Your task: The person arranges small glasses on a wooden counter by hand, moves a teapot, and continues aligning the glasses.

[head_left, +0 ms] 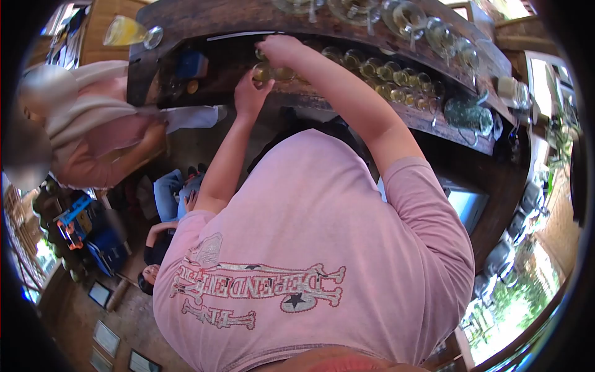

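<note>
My left hand [250, 98] is closed around a small glass [263, 72] with yellowish contents, at the near edge of a dark wooden counter. Just beyond it, my right hand [279, 49] reaches across with its fingers bent together. What they hold is small and partly hidden. Another small glass [284, 73] stands beside the one in my left hand. Rows of similar small glasses [388, 71] with pale yellow liquid continue to the right, below my right forearm.
Larger glassware [403, 18] lines the upper ledge. A green glass pitcher [468, 116] and a lidded jar [513, 92] stand at right. At left are a glass of yellow drink [126, 31], a blue box [191, 64] and a standing person [93, 130]. Another person [167, 229] sits behind.
</note>
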`<state>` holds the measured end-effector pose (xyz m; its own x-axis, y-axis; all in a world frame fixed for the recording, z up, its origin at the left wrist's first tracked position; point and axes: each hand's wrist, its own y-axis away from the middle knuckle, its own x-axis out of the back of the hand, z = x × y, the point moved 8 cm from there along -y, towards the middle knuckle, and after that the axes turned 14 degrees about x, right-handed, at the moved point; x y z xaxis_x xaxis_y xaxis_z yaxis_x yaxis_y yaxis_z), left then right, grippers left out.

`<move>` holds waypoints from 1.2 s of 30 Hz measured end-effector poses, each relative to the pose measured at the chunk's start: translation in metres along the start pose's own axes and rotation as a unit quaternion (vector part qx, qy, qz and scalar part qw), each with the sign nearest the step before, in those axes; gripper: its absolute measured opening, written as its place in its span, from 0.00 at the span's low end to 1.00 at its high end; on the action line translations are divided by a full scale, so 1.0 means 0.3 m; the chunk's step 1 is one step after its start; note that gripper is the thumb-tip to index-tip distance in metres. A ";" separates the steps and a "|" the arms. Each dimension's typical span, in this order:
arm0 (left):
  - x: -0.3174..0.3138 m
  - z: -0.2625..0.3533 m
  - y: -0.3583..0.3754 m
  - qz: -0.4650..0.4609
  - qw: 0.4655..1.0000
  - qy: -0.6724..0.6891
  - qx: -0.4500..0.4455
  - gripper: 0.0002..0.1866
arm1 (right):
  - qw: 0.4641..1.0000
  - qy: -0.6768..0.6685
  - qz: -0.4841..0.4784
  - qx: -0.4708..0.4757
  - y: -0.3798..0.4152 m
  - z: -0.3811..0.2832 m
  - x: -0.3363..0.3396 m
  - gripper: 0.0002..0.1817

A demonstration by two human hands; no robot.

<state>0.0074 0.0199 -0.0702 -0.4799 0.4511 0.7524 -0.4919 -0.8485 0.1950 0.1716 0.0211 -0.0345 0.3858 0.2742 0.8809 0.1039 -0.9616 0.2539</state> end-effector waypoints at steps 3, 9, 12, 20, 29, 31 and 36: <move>-0.012 -0.013 -0.005 -0.011 0.998 0.060 0.009 0.33 | 1.000 0.005 -0.001 0.019 0.019 -0.017 0.008 0.27; -0.003 -0.021 0.003 -0.007 0.999 0.049 -0.011 0.34 | 0.997 -0.045 0.061 0.004 0.069 -0.021 0.020 0.32; -0.001 -0.029 0.034 -0.033 0.998 0.056 -0.011 0.36 | 0.989 -0.027 0.140 0.022 0.139 -0.012 0.044 0.34; 0.123 0.148 0.164 0.111 0.987 -0.027 -0.110 0.35 | 0.931 -0.156 0.317 0.094 0.621 0.000 0.096 0.30; 0.024 0.400 0.273 0.138 0.979 -0.020 -0.146 0.29 | 0.888 -0.263 0.371 -0.061 1.398 0.252 -0.060 0.27; -0.038 0.501 0.310 0.135 0.976 -0.018 -0.169 0.29 | 0.873 -0.273 0.394 -0.091 1.582 0.312 -0.100 0.25; -0.299 0.864 0.496 0.048 0.961 0.013 -0.272 0.24 | 0.721 -0.155 0.629 -0.245 2.101 0.412 -0.129 0.14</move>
<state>0.1654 -0.2184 0.0544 -0.5563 0.3901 0.7337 -0.7481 -0.6195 -0.2377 0.3353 -0.5964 0.0420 0.0872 -0.9010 0.4250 -0.8142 -0.3103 -0.4907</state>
